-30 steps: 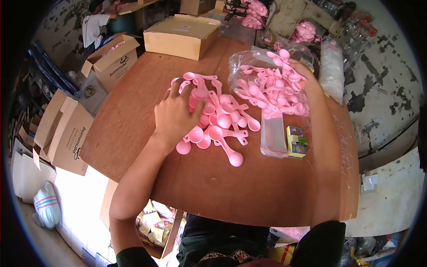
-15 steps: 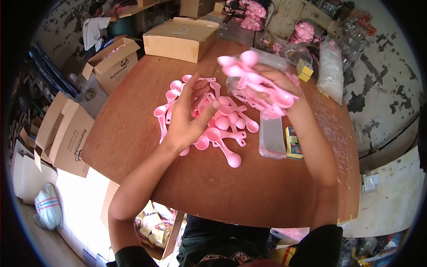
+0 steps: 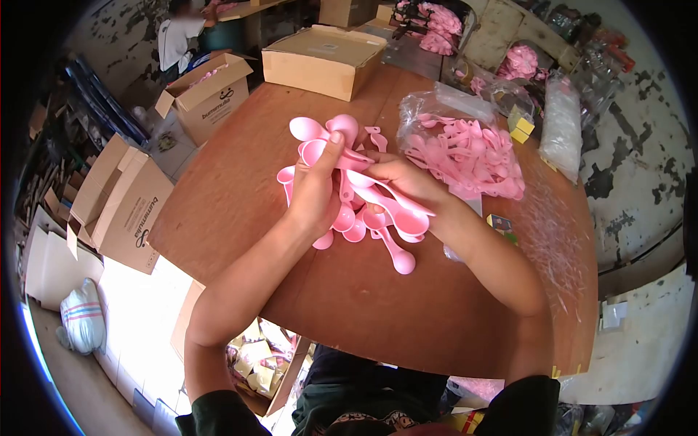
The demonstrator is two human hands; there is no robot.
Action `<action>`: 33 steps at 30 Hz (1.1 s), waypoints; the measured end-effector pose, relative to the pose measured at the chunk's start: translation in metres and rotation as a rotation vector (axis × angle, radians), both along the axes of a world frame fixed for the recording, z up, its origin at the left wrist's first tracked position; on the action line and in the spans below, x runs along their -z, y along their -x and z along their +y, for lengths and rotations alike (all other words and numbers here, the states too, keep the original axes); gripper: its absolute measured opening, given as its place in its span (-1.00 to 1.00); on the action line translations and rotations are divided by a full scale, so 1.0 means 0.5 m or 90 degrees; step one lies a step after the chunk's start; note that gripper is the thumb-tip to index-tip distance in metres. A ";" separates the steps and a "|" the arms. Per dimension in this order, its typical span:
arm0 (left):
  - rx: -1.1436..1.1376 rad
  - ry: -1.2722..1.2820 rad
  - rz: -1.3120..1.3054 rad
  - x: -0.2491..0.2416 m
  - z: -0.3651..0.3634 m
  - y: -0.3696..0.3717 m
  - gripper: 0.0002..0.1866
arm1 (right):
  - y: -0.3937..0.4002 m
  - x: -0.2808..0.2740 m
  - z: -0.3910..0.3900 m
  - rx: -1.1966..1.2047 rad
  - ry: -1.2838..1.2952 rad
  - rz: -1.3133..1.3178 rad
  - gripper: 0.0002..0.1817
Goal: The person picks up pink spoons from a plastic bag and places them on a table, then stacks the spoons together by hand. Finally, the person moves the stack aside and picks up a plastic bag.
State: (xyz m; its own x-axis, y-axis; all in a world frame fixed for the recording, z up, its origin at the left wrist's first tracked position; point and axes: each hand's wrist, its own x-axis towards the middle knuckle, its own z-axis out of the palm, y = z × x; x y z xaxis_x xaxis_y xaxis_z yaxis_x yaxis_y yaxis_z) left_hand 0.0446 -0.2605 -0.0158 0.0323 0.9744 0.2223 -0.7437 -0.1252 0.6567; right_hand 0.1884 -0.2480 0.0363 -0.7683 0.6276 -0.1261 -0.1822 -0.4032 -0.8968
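Both hands meet over the middle of the table around a bunch of pink plastic measuring spoons [image 3: 343, 129]. My left hand [image 3: 314, 195] is closed on the bunch's left side, its thumb pressed over a spoon handle. From the right, my right hand [image 3: 408, 182] grips the same bunch, with spoon bowls [image 3: 411, 222] sticking out below its fingers. Some fingers of both hands are hidden by spoons. Beneath them lies a loose pile of pink measuring spoons [image 3: 400, 260], partly covered by my hands. A clear plastic bag [image 3: 416, 109] full of such spoons lies beyond my right hand.
On the brown table [image 3: 327, 291] stand a cardboard box [image 3: 309, 69], a small yellow box [image 3: 520, 129] and a plastic roll [image 3: 560, 131]. Open cartons [image 3: 120, 207] stand at the left. An open box of packets [image 3: 262, 363] is below the table edge. Another person [image 3: 177, 40] is at the back left.
My right hand has come left and down from the plastic bag with its spoons to meet my left hand. My left hand has closed on spoons. The view has shifted slightly.
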 end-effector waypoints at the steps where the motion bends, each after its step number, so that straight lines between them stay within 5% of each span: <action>1: -0.001 0.001 0.000 0.005 0.003 0.002 -0.62 | -0.003 0.013 0.008 -0.001 0.001 0.000 -0.64; 13: 0.007 -0.005 -0.008 0.016 0.037 0.049 -0.55 | -0.088 0.017 0.037 0.068 -0.012 -0.118 -0.80; 19: -0.060 0.042 0.178 -0.019 0.013 0.030 -0.67 | -0.104 0.000 0.072 0.297 -0.350 -0.252 -0.79; 33: -0.064 0.022 0.292 -0.001 0.018 0.034 -0.74 | -0.054 0.018 0.158 0.255 -0.509 -0.397 -0.80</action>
State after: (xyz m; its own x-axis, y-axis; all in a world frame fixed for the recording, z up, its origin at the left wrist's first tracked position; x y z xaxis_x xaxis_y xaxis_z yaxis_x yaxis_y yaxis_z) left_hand 0.0276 -0.2513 -0.0156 0.0249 0.9844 0.1742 -0.3611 -0.1536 0.9198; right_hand 0.2155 -0.1688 0.0272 -0.4321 0.8921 0.1322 0.4081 0.3242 -0.8535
